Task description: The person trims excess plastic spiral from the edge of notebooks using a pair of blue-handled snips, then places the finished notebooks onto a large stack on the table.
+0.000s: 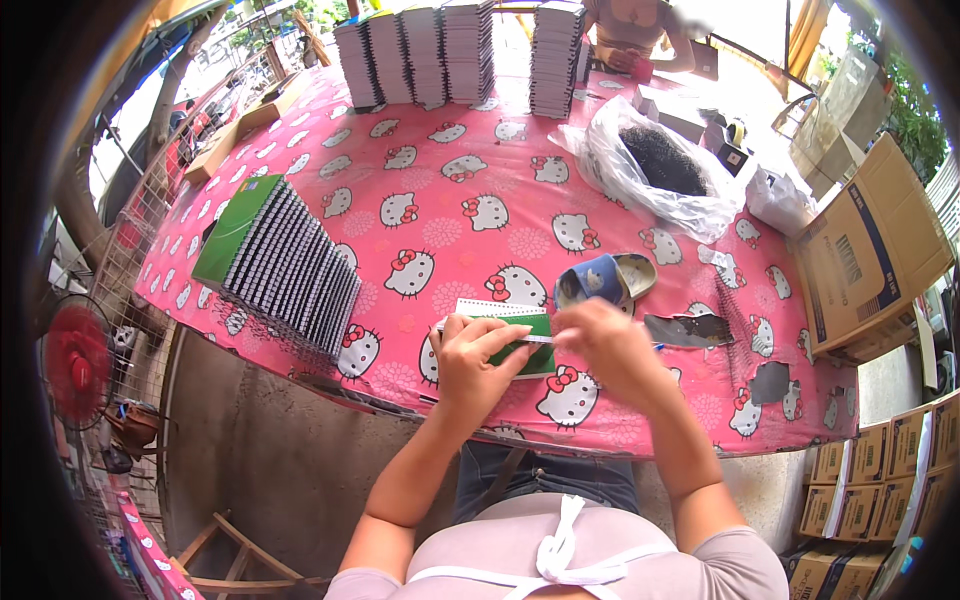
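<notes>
A small green-covered notebook [537, 362] with a white strip of punched holes [490, 309] along its far edge lies on the table in front of me. My left hand [472, 352] is closed on the notebook, thumb and fingers across its cover. At the notebook's right end, my right hand [600, 345] is raised with its fingers curled together. Whatever those fingers pinch is too small or hidden to name. Just beyond that hand sits a blue slipper-like thing [585, 282] with a pale lining.
Green spiral-bound notebooks [290, 265] form a long stack at left; tall notebook stacks [425, 55] stand at the back. A clear plastic bag [590, 150] holds black coils [660, 160]. A cardboard box [865, 255] is at right. Another person [640, 40] sits across the table [430, 210].
</notes>
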### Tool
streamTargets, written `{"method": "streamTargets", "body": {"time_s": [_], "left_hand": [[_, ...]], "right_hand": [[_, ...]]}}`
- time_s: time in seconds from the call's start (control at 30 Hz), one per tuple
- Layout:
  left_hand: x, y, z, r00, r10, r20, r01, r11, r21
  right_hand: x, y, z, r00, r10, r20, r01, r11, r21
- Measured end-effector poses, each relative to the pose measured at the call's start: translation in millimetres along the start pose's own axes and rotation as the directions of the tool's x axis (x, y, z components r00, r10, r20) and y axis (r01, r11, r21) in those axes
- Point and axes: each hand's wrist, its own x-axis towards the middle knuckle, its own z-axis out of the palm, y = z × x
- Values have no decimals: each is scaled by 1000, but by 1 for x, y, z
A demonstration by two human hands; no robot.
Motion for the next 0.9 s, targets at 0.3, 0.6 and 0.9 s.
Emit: {"method": "streamTargets", "body": {"time_s": [0.3, 0.6, 0.9], "left_hand": [[28, 6, 11, 990, 120, 78, -122, 992, 23], [24, -6, 5, 989, 94, 115, -81, 990, -119], [25, -14, -2, 993, 48, 111, -22, 975, -223]], "right_hand": [[28, 144, -11, 991, 122, -49, -131, 893, -431], [26, 71, -29, 980, 93, 177, -186, 747, 638], [39, 59, -4, 951, -262, -163, 272, 961, 45]]}}
